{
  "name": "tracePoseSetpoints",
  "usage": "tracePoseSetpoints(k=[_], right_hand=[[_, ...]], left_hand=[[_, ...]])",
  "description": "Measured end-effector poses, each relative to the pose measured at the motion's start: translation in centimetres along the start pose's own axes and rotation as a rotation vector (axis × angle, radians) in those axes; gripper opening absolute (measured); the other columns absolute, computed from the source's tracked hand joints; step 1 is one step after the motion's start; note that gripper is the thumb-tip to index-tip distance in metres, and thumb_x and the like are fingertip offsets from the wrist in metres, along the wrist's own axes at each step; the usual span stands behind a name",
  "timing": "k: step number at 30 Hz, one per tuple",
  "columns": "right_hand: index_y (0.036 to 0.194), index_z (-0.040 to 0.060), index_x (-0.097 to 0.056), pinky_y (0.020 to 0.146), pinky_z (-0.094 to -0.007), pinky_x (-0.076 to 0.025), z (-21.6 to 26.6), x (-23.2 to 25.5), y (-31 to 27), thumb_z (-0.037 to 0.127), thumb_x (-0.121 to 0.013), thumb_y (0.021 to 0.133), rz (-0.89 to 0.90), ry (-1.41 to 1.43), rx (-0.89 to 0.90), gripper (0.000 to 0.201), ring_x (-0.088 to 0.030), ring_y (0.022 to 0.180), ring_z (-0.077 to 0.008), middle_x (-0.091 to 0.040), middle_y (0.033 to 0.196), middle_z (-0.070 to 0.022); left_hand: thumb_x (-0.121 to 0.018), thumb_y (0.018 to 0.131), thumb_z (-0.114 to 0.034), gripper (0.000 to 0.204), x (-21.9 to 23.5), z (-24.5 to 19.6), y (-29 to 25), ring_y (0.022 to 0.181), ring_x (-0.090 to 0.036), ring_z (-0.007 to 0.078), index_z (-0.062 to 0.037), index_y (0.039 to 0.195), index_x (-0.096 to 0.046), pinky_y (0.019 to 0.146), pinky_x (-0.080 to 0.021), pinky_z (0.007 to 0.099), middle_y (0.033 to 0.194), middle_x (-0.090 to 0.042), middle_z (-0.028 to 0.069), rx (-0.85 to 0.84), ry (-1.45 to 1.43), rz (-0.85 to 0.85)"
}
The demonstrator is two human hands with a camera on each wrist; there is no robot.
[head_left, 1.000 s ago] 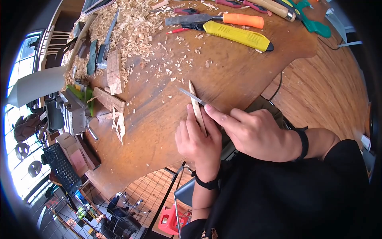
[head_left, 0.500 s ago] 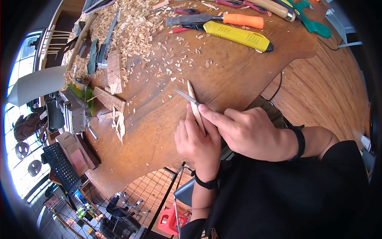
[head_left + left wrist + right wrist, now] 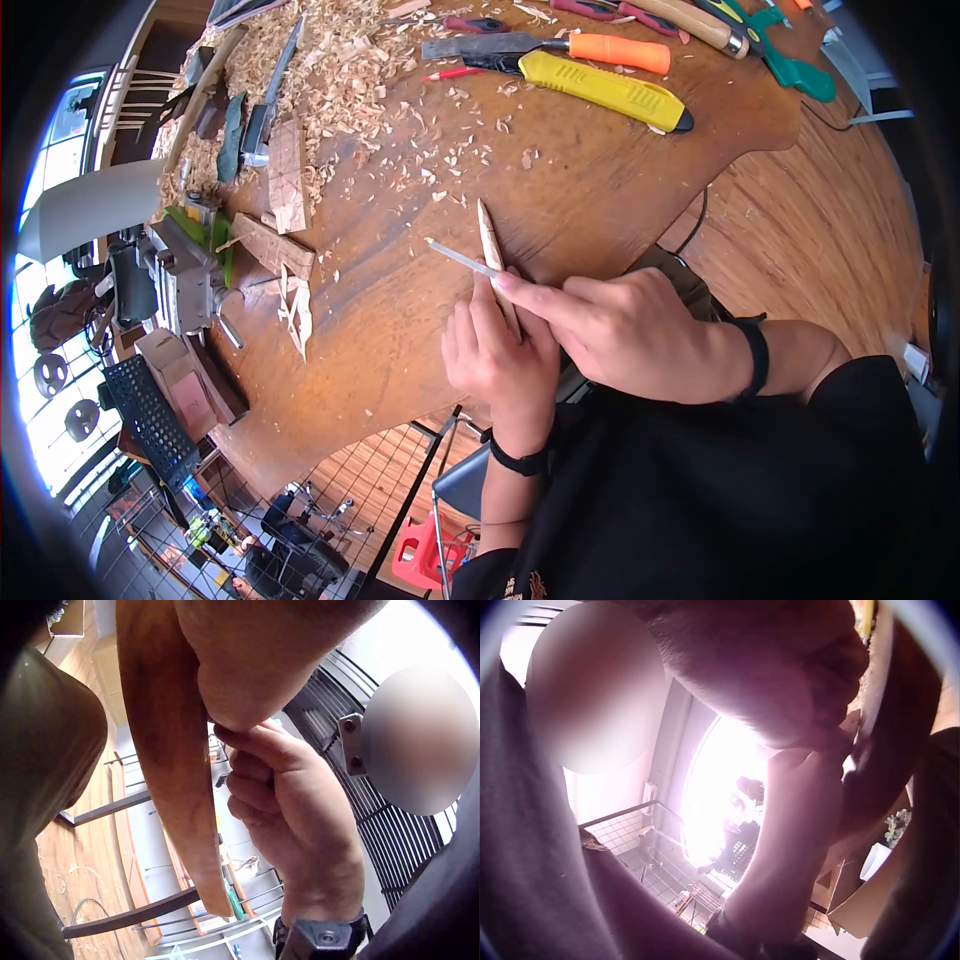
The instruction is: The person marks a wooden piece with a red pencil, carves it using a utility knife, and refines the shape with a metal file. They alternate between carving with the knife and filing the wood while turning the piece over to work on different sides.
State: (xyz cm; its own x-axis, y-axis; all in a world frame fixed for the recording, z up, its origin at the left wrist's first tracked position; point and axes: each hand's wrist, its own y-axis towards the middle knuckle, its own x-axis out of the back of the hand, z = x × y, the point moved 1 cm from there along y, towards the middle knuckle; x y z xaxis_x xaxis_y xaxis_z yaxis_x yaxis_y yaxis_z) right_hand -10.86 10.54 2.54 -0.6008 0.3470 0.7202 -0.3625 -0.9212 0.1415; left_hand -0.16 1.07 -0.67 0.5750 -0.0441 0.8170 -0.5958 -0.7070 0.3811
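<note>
A pale wooden stick (image 3: 488, 236), tapered to a point at its far end, is gripped in my left hand (image 3: 497, 355) above the near part of the bench. Its lower part is hidden among the fingers. In my right hand (image 3: 640, 335) is a slim, flat, grey metal tool (image 3: 462, 258) shaped like a narrow file, its handle covered by the fist. The right index finger lies along the tool, which crosses the stick at a slant just beyond the left fingertips. In the left wrist view, the right hand (image 3: 304, 802) shows with curled fingers behind the left.
The brown wooden bench (image 3: 390, 330) carries a heap of shavings (image 3: 340, 65), a yellow utility knife (image 3: 600, 92), an orange-handled chisel (image 3: 620, 52) and a red pencil (image 3: 452, 74). At left stand a metal vise (image 3: 185, 280) and wood offcuts (image 3: 290, 185). A red stool (image 3: 425, 550) is below.
The metal tool has slid left and toward me across the stick, with the right hand shifting slightly left. The left hand keeps its hold on the stick.
</note>
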Motion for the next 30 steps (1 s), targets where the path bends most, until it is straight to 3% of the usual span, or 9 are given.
tracePoseSetpoints(k=[5, 7, 10, 23, 25, 30], right_hand=[[0.137, 0.0122, -0.064, 0.048, -0.0367, -0.052, 0.2, 0.2, -0.4, 0.003, -0.067, 0.085, -0.030, 0.033, -0.014, 0.053, -0.064, 0.053, -0.0244, -0.059, 0.063, -0.0049], [0.139, 0.0132, -0.062, 0.047, -0.0365, -0.052, 0.3, 1.3, -1.6, 0.010, -0.062, 0.089, 0.053, -0.011, -0.042, 0.050, -0.064, 0.052, -0.0239, -0.061, 0.064, -0.0047], [0.141, 0.0149, -0.061, 0.047, -0.0365, -0.052, 0.3, 2.6, -2.7, 0.008, -0.061, 0.088, 0.119, -0.015, -0.067, 0.054, -0.064, 0.052, -0.0240, -0.060, 0.065, -0.0043], [0.138, 0.0107, -0.062, 0.050, -0.0367, -0.054, -0.1, 0.3, 0.0, 0.009, -0.061, 0.089, 0.030, 0.035, 0.001, 0.049, -0.066, 0.054, -0.0257, -0.064, 0.068, -0.0068], [0.137, 0.0123, -0.064, 0.048, -0.0374, -0.051, 0.2, 1.2, -1.0, 0.000, -0.068, 0.084, 0.007, 0.054, -0.022, 0.055, -0.061, 0.050, -0.0245, -0.056, 0.060, -0.0055], [0.135, 0.0112, -0.066, 0.045, -0.0366, -0.050, 0.3, 2.5, -3.1, -0.003, -0.070, 0.080, 0.037, 0.035, -0.037, 0.057, -0.059, 0.047, -0.0232, -0.054, 0.058, -0.0042]], left_hand=[[-0.074, 0.088, -0.009, 0.013, 0.1, -0.3, 0.2, 0.059, -0.054, 0.0321, 0.0010, 0.095, -0.069, 0.054, -0.040, 0.0413, 0.068, -0.054, 0.0132, 0.015, -0.011, -0.022], [-0.074, 0.087, -0.009, 0.014, 0.0, -0.3, 0.2, 0.060, -0.056, 0.0317, 0.0008, 0.096, -0.069, 0.055, -0.042, 0.0410, 0.068, -0.055, 0.0125, -0.045, 0.015, -0.033], [-0.073, 0.087, -0.014, 0.024, -0.1, 0.0, 0.1, 0.060, -0.054, 0.0293, 0.0027, 0.104, -0.070, 0.056, -0.041, 0.0410, 0.070, -0.055, 0.0106, -0.065, 0.044, -0.003], [-0.074, 0.088, -0.008, 0.012, 0.0, -0.3, 0.2, 0.060, -0.056, 0.0316, 0.0001, 0.095, -0.070, 0.054, -0.041, 0.0410, 0.067, -0.055, 0.0130, 0.006, -0.016, -0.041], [-0.074, 0.088, -0.008, 0.012, -0.1, -0.3, 0.3, 0.059, -0.056, 0.0306, 0.0000, 0.096, -0.071, 0.054, -0.041, 0.0407, 0.067, -0.055, 0.0127, -0.028, 0.017, -0.045], [-0.074, 0.087, -0.012, 0.026, -0.3, -0.3, 0.1, 0.060, -0.055, 0.0280, 0.0036, 0.108, -0.071, 0.056, -0.042, 0.0400, 0.070, -0.055, 0.0101, -0.028, 0.046, -0.017]])
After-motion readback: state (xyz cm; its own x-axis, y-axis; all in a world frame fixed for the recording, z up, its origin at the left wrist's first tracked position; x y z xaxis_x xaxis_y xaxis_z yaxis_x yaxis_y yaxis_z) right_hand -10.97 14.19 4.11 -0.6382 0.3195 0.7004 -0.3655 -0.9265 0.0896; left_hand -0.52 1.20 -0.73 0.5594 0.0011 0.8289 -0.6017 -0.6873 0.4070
